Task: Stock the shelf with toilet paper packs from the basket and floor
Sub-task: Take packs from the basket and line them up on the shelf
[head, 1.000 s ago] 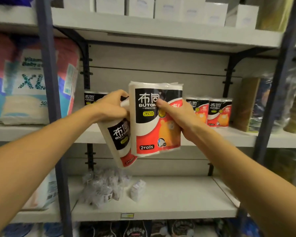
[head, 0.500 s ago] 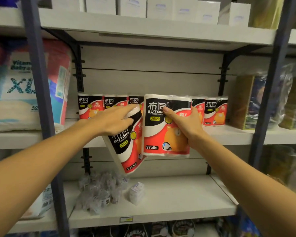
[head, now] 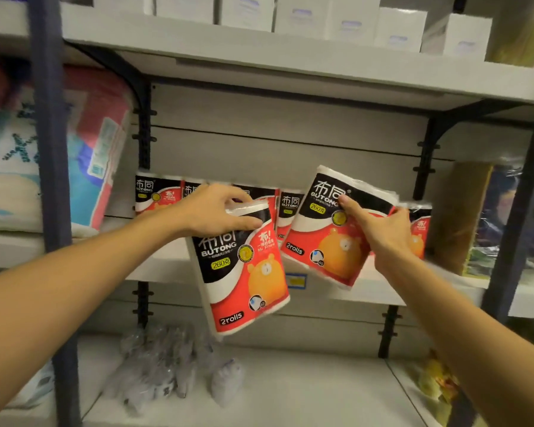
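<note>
Left hand (head: 216, 211): fingers clamped over the top of a black, red and white plastic-wrapped two-roll toilet paper pack (head: 241, 272), hanging below the grey middle shelf (head: 383, 291).
Right hand (head: 379, 232): gripping a second matching pack (head: 324, 238), tilted, at the shelf's front edge.
Shelf row (head: 158, 195): matching packs standing behind.

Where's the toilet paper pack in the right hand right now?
In the head view, right of centre: the tilted red-and-black two-roll toilet paper pack is in the right hand, in front of the middle shelf's row of matching packs.
</note>
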### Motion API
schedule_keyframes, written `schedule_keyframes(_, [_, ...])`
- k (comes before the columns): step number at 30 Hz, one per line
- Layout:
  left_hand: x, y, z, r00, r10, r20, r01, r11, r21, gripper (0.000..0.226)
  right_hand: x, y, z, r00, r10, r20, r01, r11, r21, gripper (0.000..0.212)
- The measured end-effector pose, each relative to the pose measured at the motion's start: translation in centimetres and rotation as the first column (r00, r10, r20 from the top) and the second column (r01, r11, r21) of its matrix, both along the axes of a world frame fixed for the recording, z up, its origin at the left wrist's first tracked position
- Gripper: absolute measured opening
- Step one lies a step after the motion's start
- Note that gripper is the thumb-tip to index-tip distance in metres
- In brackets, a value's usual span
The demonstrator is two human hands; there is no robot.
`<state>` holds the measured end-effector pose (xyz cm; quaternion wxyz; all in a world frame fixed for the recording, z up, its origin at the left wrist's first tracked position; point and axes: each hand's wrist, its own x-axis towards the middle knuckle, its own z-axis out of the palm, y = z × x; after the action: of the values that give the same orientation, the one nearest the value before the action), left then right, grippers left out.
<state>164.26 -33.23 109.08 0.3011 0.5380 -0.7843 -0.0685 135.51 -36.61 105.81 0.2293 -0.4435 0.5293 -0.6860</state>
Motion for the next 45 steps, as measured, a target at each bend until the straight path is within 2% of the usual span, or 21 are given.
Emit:
schedule_keyframes(5, [-2.5, -2.1, 2.0, 0.997, 0.068, -0.036, -0.069, 0.998, -0.012, 0.050, -1.8, -4.0, 1.7, 0.995, -0.008, -0.103, 0.003, 0.999, -0.044, 0.093])
schedule_keyframes(7, [-3.2, -2.6, 2.6, 0.992, 0.120, -0.038, -0.122, 0.991, -0.062, 0.053, -2.6, -5.4, 2.4, 0.995, 0.006, -0.102, -0.014, 0.997, -0.076, 0.095])
schedule_keyframes(10, [-3.6, -3.2, 3.0, 0.975, 0.186, -0.124, -0.200, 0.973, -0.112, 0.053, -3.6, -7.2, 3.3, 0.992, 0.024, -0.121, -0.034, 0.996, -0.084, 0.094])
schedule_keyframes(14, [-3.6, -3.8, 3.1, 0.938, 0.241, -0.249, -0.288, 0.941, -0.177, 0.049, -4.4, -9.0, 4.3, 0.972, -0.029, -0.235, 0.014, 0.998, -0.066, 0.094])
schedule_keyframes(17, [-3.3, -4.2, 3.0, 0.919, 0.289, -0.267, -0.353, 0.904, -0.239, 0.047, -4.2, -10.4, 4.5, 0.936, 0.033, -0.351, -0.074, 0.992, -0.102, 0.094])
schedule_keyframes(20, [-2.7, -4.4, 2.3, 0.903, 0.328, -0.277, -0.402, 0.872, -0.278, 0.053, -3.0, -12.2, 3.9, 0.848, 0.057, -0.526, -0.169, 0.971, -0.168, 0.088])
schedule_keyframes(22, [-2.2, -4.5, 1.5, 0.894, 0.342, -0.291, -0.422, 0.860, -0.286, 0.055, -2.1, -13.8, 3.4, 0.792, 0.057, -0.608, -0.190, 0.969, -0.156, 0.071])
schedule_keyframes(24, [-1.8, -4.5, 0.8, 0.885, 0.353, -0.305, -0.439, 0.850, -0.291, 0.059, -1.4, -15.4, 2.8, 0.743, 0.073, -0.665, -0.194, 0.975, -0.109, 0.060])
schedule_keyframes(27, [-1.1, -4.5, -0.1, 0.878, 0.353, -0.323, -0.450, 0.839, -0.306, 0.062, -0.7, -17.5, 1.3, 0.657, 0.090, -0.748, -0.195, 0.979, -0.054, 0.056])
schedule_keyframes(30, [-0.6, -4.8, -0.5, 0.880, 0.334, -0.339, -0.437, 0.849, -0.296, 0.067, -0.1, -18.9, -0.2, 0.632, 0.084, -0.770, -0.161, 0.987, -0.025, 0.053])
schedule_keyframes(31, [-0.5, -4.9, -0.5, 0.880, 0.329, -0.342, -0.433, 0.853, -0.292, 0.067, -0.1, -19.3, -0.3, 0.609, 0.036, -0.792, -0.111, 0.993, -0.040, 0.052])
schedule_keyframes(32, [-0.3, -5.0, -0.5, 0.881, 0.323, -0.345, -0.428, 0.856, -0.289, 0.065, -0.1, -19.6, -0.2, 0.541, -0.061, -0.839, -0.022, 0.996, -0.086, 0.051])
schedule_keyframes(34, [0.1, -5.4, -0.4, 0.882, 0.313, -0.352, -0.419, 0.862, -0.285, 0.057, 0.0, -19.9, 0.3, 0.276, -0.287, -0.917, 0.132, 0.957, -0.259, 0.052])
schedule_keyframes(35, [0.2, -5.6, -0.4, 0.883, 0.307, -0.355, -0.416, 0.863, -0.288, 0.052, 0.1, -20.1, 0.6, 0.162, -0.350, -0.923, 0.143, 0.933, -0.329, 0.052])
schedule_keyframes(38, [0.5, -6.2, -0.2, 0.886, 0.291, -0.360, -0.405, 0.865, -0.297, 0.046, 1.0, -21.1, 0.1, -0.097, -0.350, -0.932, 0.098, 0.928, -0.359, 0.062])
schedule_keyframes(39, [0.5, -6.3, -0.1, 0.889, 0.281, -0.361, -0.395, 0.871, -0.293, 0.045, 1.4, -21.4, -0.2, -0.109, -0.322, -0.940, 0.106, 0.937, -0.334, 0.064])
schedule_keyframes(41, [0.6, -6.5, 0.1, 0.898, 0.258, -0.357, -0.368, 0.883, -0.290, 0.042, 2.1, -21.8, -0.1, -0.044, -0.308, -0.950, 0.126, 0.942, -0.311, 0.061])
schedule_keyframes(44, [0.7, -6.8, 0.5, 0.910, 0.231, -0.344, -0.342, 0.887, -0.311, 0.039, 3.7, -20.8, 1.3, -0.068, -0.257, -0.964, 0.160, 0.951, -0.265, 0.051])
schedule_keyframes(45, [0.8, -7.0, 0.7, 0.914, 0.229, -0.336, -0.339, 0.884, -0.322, 0.041, 4.4, -20.2, 1.9, 0.007, -0.236, -0.972, 0.116, 0.965, -0.234, 0.047])
